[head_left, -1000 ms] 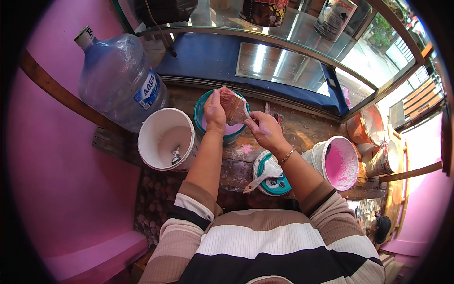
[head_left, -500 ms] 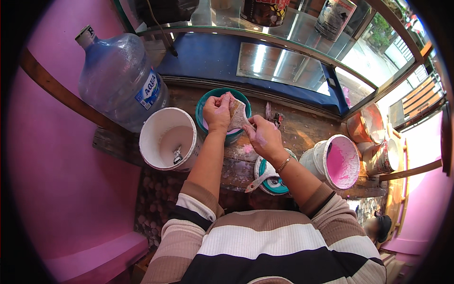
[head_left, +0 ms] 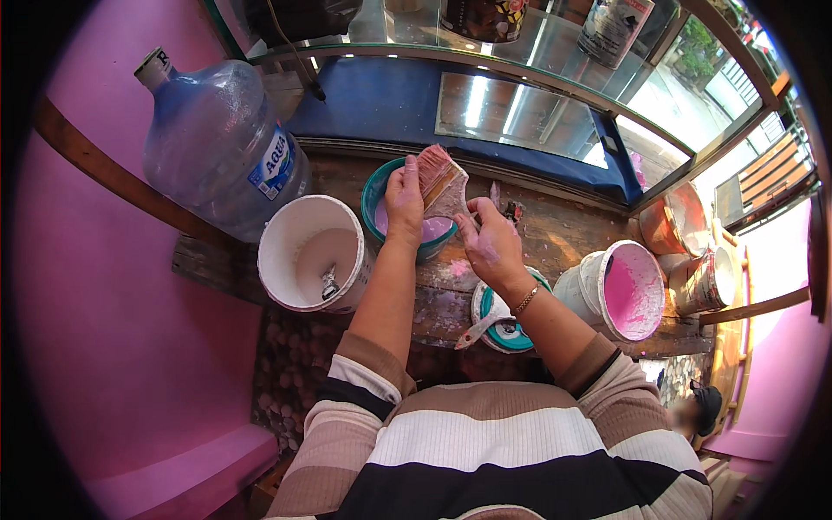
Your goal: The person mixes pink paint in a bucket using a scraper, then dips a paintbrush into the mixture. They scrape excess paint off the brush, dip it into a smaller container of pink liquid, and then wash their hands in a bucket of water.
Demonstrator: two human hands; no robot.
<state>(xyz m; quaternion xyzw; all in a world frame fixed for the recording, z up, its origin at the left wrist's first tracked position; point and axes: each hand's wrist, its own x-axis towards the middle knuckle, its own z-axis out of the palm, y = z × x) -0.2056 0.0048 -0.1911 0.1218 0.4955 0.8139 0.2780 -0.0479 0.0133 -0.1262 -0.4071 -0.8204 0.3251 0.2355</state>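
Observation:
My left hand (head_left: 404, 204) is closed on the side of a wide paintbrush (head_left: 442, 184), its pinkish bristles pointing up. My right hand (head_left: 492, 244) grips the brush's narrow end, thumb and fingers pinched there, with lilac smears on the skin. Beneath both hands is a teal bucket (head_left: 430, 252) of lilac liquid. Left of it stands a white bucket (head_left: 277, 267) of pale liquid, with some implement in it. Below my right forearm, a second brush (head_left: 478, 331) lies across a white container with a teal lid (head_left: 516, 338).
Pink-paint bucket (head_left: 633, 295) and more pails (head_left: 674, 217) stand right on the wooden surface (head_left: 433, 303). A big water bottle (head_left: 208, 130) stands left beside pink wall. A glass display case (head_left: 520, 113) spans the back. At lower right is a person's dark-capped head (head_left: 704, 403).
The bristles dipped behind my left fingers half a second ago; now they rise above them, fully showing. My left hand has shifted slightly right and opened less over the tips; both hands still hold the brush.

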